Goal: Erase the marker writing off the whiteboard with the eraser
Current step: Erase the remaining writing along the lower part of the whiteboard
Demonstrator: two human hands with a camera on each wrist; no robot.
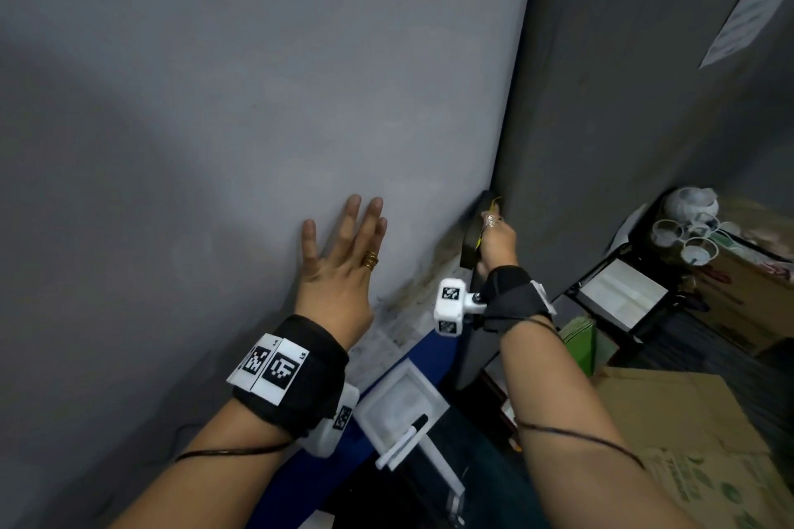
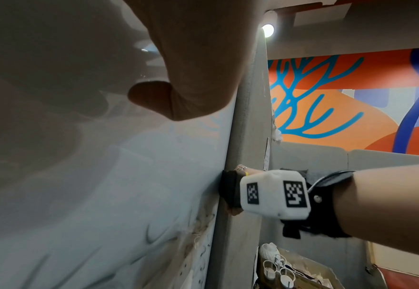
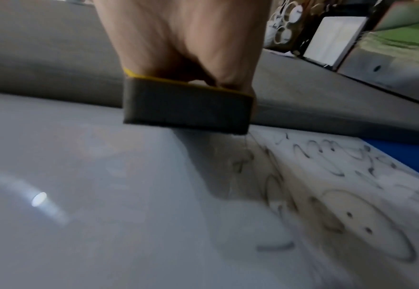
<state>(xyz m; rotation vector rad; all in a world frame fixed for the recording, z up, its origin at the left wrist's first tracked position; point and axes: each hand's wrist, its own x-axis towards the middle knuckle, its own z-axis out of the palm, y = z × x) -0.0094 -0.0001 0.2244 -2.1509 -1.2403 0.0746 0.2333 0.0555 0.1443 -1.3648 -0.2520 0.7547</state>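
The whiteboard [image 1: 240, 107] fills the left of the head view, upright. Smeared marker writing [image 1: 412, 296] remains near its lower right corner; in the right wrist view the writing [image 3: 347, 195] shows as scribbles and a round face. My right hand [image 1: 496, 238] grips a grey eraser [image 1: 474, 234] with a yellow back, held at the board's right edge. The eraser [image 3: 186, 105] has its felt against the whiteboard [image 3: 104, 195]. My left hand [image 1: 343, 253] lies flat on the board with fingers spread; it fills the top of the left wrist view as the left hand [image 2: 191, 58].
A white tray [image 1: 401, 404] with a black-capped marker [image 1: 404, 440] sits below the board. A grey partition [image 1: 623, 99] stands right of it. Cardboard boxes [image 1: 687, 434], a black rack [image 1: 623, 296] and white cups [image 1: 687, 236] crowd the floor at right.
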